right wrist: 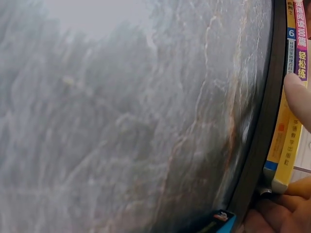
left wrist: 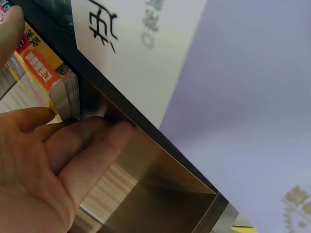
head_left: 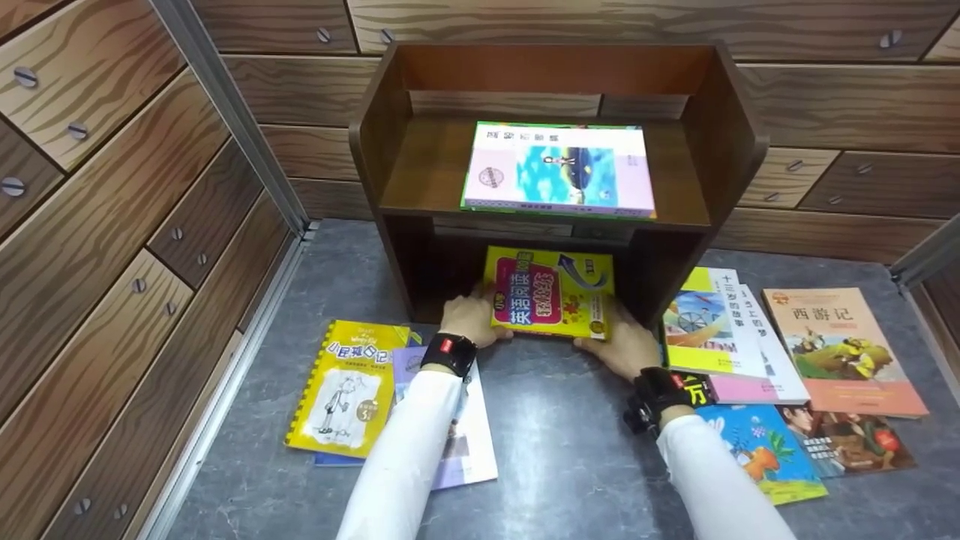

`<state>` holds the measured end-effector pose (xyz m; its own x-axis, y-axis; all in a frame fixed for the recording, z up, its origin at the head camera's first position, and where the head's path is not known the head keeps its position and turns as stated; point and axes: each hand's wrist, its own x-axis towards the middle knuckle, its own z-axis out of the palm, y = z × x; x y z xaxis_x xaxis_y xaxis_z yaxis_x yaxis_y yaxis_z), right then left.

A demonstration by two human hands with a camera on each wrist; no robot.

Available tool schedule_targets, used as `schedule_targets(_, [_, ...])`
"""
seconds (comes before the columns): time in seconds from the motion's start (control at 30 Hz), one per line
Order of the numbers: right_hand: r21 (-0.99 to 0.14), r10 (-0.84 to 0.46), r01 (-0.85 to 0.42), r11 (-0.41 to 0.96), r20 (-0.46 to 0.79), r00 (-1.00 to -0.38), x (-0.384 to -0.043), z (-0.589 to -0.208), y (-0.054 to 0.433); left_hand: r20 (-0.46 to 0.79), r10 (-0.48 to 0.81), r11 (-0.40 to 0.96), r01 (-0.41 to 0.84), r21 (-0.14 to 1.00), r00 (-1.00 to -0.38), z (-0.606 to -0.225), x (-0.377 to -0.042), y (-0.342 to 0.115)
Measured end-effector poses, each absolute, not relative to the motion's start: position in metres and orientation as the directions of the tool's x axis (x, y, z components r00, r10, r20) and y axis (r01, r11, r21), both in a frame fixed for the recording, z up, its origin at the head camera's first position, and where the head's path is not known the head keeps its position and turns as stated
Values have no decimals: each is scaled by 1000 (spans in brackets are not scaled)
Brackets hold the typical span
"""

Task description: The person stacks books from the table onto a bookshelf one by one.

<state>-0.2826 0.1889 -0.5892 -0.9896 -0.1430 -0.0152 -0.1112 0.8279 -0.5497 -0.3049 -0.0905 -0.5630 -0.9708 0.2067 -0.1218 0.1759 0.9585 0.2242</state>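
A yellow book (head_left: 551, 292) with a pink title panel lies flat in the lower compartment of a dark brown bookshelf (head_left: 420, 180). Beneath it an orange-spined book (right wrist: 278, 131) shows in the right wrist view, both above the dark board edge (right wrist: 257, 126). My left hand (head_left: 469, 322) is at the pile's left end; its thumb touches the front, and the loosely bent fingers (left wrist: 92, 165) extend beside it. At the other end is my right hand (head_left: 626, 345), thumb against the spines and fingers (right wrist: 282, 211) bent near the short edge.
White-and-pink covered books (head_left: 630, 142) lie stacked on the upper shelf. Left on the grey floor are a yellow notebook-style book (head_left: 349, 390) and a purple-white book (head_left: 472, 442). Right are a yellow-white book (head_left: 705, 345), an orange book (head_left: 832, 375) and a blue book (head_left: 772, 450).
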Motion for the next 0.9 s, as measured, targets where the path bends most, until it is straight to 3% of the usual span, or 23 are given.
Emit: schedule_targets(0.9, [-471, -72, -112, 875, 102, -992, -281, -593, 182, -76, 139, 968, 120, 219, -987, -566, -306, -85])
